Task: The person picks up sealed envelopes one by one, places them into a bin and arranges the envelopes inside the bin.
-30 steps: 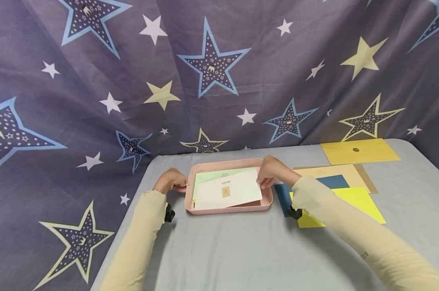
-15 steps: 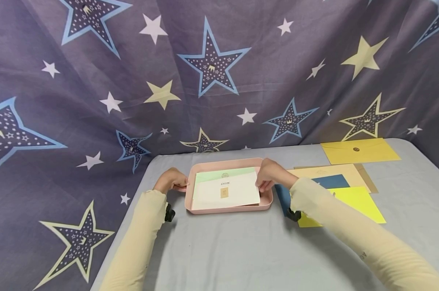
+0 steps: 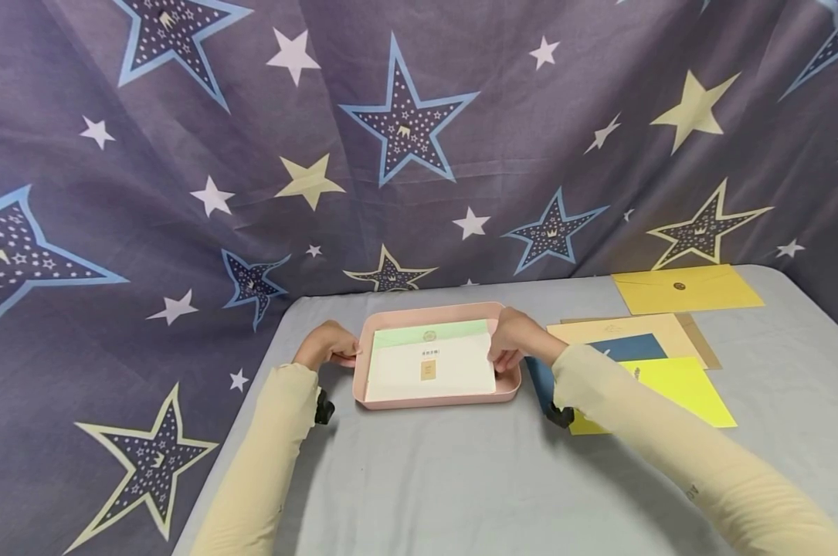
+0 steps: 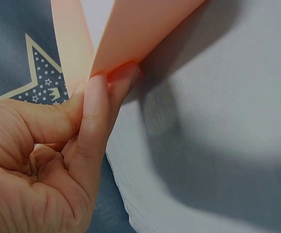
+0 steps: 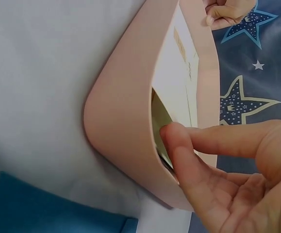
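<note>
The left hand [image 3: 327, 342] clamps its fingers on the left rim of the pink tray [image 3: 425, 316]. Inside it, a white envelope [image 3: 460, 367] overlaps a green envelope [image 3: 453, 331]. The right hand [image 3: 518, 337] has its fingers together inside the tray's right end; whether they grip the white envelope, I cannot tell.

My left hand [image 3: 331, 344] is at the left end of the pink rectangular tray [image 3: 429, 402], my right hand [image 3: 519, 338] over its right. Inside, a white paper rectangle [image 3: 456, 367] lies on a green paper rectangle [image 3: 405, 336]. Farther right, a bright-yellow paper rectangle [image 3: 686, 390] overlaps a blue paper rectangle [image 3: 634, 347]; behind them lies a gold paper envelope [image 3: 697, 291].
</note>
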The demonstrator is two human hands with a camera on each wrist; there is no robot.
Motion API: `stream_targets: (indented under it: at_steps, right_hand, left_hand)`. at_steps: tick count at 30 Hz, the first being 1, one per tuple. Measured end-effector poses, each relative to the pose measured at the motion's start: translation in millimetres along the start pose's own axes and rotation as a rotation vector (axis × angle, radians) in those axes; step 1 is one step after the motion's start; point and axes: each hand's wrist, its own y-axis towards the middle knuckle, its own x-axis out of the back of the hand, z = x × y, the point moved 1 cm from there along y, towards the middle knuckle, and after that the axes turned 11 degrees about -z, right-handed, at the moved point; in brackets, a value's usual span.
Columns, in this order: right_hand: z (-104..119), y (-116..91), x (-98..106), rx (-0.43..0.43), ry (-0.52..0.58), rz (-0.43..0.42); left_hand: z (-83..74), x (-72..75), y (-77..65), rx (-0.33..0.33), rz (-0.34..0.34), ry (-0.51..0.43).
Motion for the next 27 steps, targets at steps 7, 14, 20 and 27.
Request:
stream_targets:
  at_steps: [7,14,20,27]
  right_hand:
    - [-2.2,0.0,-2.8,0.013,-0.016,-0.016]
    - [-2.7,-0.1,-4.4,0.002,-0.040,-0.030]
    - [-3.7,0.1,-5.2,0.023,-0.048,-0.041]
    - [-4.4,-1.3,-4.7,0.051,-0.039,-0.043]
  left_hand:
    - [-1.5,-1.6,0.3,0.010,-0.003,-0.006]
    - [-1.6,-0.5,1.2,0.008,0.004,0.000]
    - [-1.0,0.8,-2.3,-0.001,0.017,-0.009]
    - [-1.0,1.8,-4.0,-0.009,0.010,0.000]
